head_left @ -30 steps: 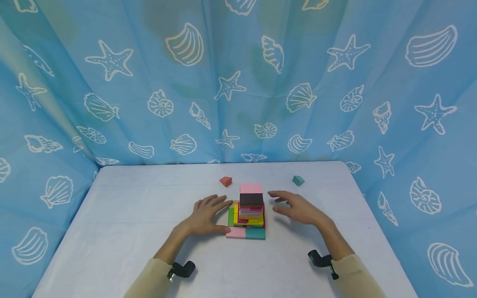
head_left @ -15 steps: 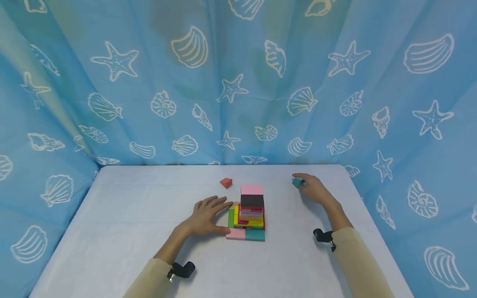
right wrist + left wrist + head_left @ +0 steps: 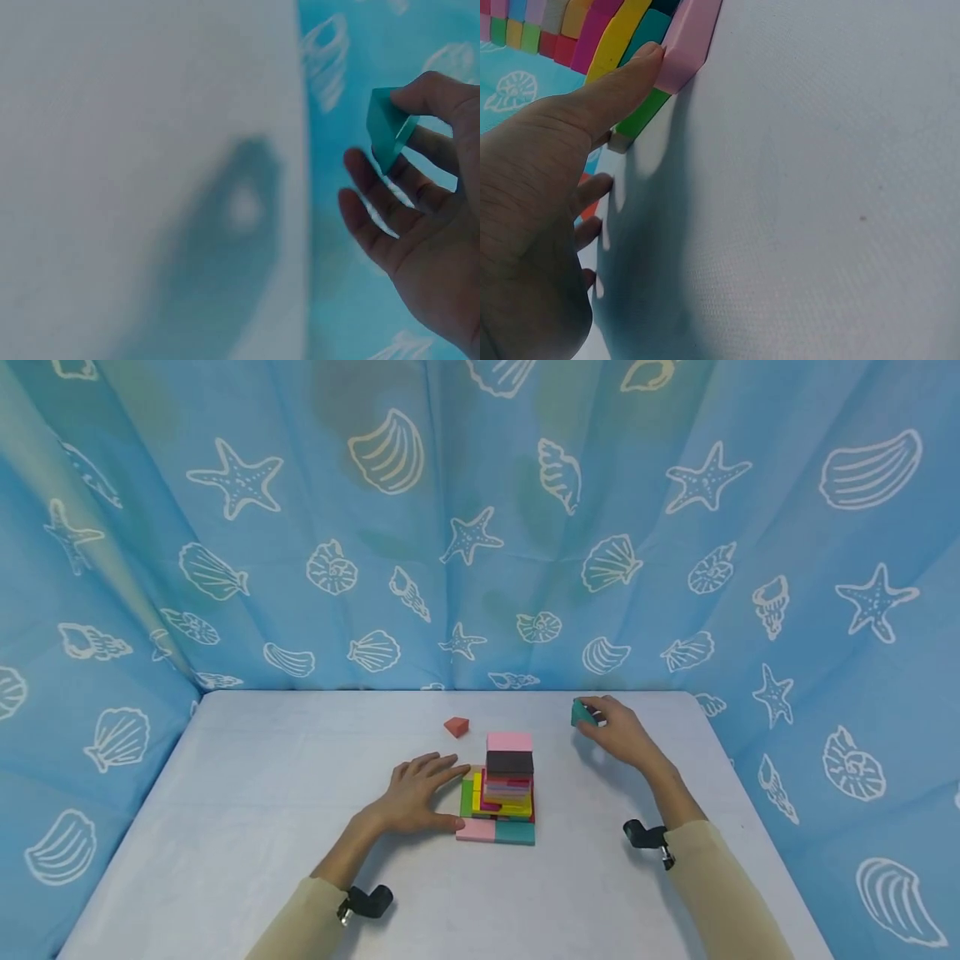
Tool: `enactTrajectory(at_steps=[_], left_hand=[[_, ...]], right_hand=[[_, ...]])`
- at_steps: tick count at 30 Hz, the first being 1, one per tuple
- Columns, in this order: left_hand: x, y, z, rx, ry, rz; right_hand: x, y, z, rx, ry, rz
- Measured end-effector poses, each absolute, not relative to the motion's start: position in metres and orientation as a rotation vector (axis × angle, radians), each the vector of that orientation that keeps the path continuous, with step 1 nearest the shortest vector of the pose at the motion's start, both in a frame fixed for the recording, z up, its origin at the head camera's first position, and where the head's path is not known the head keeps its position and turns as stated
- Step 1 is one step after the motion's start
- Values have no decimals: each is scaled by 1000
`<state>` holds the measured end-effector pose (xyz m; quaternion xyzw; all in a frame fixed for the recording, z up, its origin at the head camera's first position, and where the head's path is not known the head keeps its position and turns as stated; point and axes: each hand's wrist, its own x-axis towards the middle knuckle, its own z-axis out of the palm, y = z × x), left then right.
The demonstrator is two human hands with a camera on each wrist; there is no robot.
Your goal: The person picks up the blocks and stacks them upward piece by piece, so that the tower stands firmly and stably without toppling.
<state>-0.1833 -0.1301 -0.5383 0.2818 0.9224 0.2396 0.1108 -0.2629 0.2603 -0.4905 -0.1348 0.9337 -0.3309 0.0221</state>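
Observation:
Between thumb and fingers, my right hand [image 3: 618, 729] pinches a teal triangular block [image 3: 582, 713], held above the far right of the table. The right wrist view shows the same teal block [image 3: 388, 129] gripped near its corner. My left hand [image 3: 420, 795] rests beside a stack of coloured blocks [image 3: 510, 785], fingers spread. Its thumb touches the pink block [image 3: 476, 830] at the base, as the left wrist view also shows with the thumb on the pink block [image 3: 692, 45]. A black block [image 3: 510, 762] and a pink block [image 3: 509, 742] top the stack.
A red triangular block [image 3: 456, 727] lies behind the stack, left of it. The white table [image 3: 300, 735] ends at a blue shell-print curtain [image 3: 480, 568] at the back and both sides.
My right hand moved from beside the stack to the teal triangular block, took hold of it and lifted it slightly leftward. My left hand stayed by the stack.

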Motion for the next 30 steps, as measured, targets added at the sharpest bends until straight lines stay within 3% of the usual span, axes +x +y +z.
enactTrajectory(at_steps=[12, 30], left_hand=[[-183, -131, -538, 821, 2715, 699], [-182, -129, -539, 817, 2718, 697]], right_hand=[[-222, 183, -414, -867, 2765, -1391], [-203, 155, -416, -825, 2620, -1526]])
